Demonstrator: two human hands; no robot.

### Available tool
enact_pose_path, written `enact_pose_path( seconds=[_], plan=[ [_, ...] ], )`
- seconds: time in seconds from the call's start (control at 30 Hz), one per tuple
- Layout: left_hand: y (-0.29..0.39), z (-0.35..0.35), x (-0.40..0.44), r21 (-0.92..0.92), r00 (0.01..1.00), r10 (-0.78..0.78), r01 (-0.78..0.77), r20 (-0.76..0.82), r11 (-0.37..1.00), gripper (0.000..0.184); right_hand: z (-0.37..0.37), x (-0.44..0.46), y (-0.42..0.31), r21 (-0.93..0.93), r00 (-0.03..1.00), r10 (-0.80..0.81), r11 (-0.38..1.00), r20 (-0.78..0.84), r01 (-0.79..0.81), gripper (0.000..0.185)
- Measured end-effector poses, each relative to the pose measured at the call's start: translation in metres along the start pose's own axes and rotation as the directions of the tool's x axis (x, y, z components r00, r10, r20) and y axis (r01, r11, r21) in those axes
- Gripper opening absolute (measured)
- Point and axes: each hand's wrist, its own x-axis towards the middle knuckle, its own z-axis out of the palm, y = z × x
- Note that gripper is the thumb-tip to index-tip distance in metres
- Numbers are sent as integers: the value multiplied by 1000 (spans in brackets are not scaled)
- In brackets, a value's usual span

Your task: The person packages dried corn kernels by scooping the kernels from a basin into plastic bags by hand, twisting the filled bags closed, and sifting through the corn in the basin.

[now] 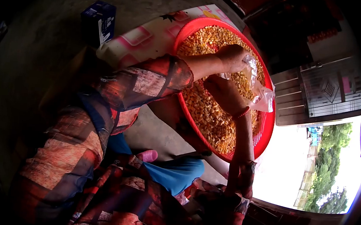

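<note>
A clear plastic bag (263,97) hangs over the right part of a round red basket (267,133), which holds loose yellow and orange corn kernels (207,116). My left hand (233,58) is closed on the upper end of the bag, its fingers bent around the thin plastic. Just below it, my right hand (225,94), with a red band at the wrist, is also closed; its fingertips are partly hidden near the bag's edge. Both hands are above the kernels. Whether the bag has anything in it cannot be made out.
The basket rests on a table with a pink and white patterned cover (141,41). A dark blue box (99,22) stands beyond its left end. A pink shoe (147,155) and blue cloth (176,173) show below. At the right are a metal gate (334,92) and a bright opening.
</note>
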Motion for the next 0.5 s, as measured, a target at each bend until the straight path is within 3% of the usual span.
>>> enact_pose_path(
  seconds=[0.03,0.1,0.17,0.2,0.3,0.37,0.43,0.47,0.5],
  plan=[
    [2,-2,-1,5,1000,-11,11,0,1000,27,-11,-1,4,51,994,96,994,52,-99,17],
    [0,-3,1,12,1000,-22,22,-5,1000,27,-26,-1,18,234,989,149,961,1,-145,17],
    [-5,-1,4,-1,998,-66,66,-12,998,27,-55,-2,4,330,896,421,833,143,-444,17],
    [-6,-1,5,-6,997,-75,75,-24,997,27,-62,0,14,291,849,512,799,129,-526,16],
    [2,-9,-1,-98,993,-115,114,-2,989,25,-79,4,27,360,829,557,763,55,-536,14],
    [0,-9,2,-53,989,-143,145,49,988,22,-85,7,35,416,793,603,701,89,-579,15],
    [6,-10,0,-31,992,-124,123,-12,992,21,-75,7,51,220,779,605,792,-166,-569,19],
    [10,-12,-2,-62,992,-120,118,-32,991,21,-66,6,83,160,830,446,895,-336,-416,26],
    [10,-12,-1,-59,992,-120,118,-29,991,21,-61,3,82,-36,780,428,867,-457,-497,28]
  ],
)
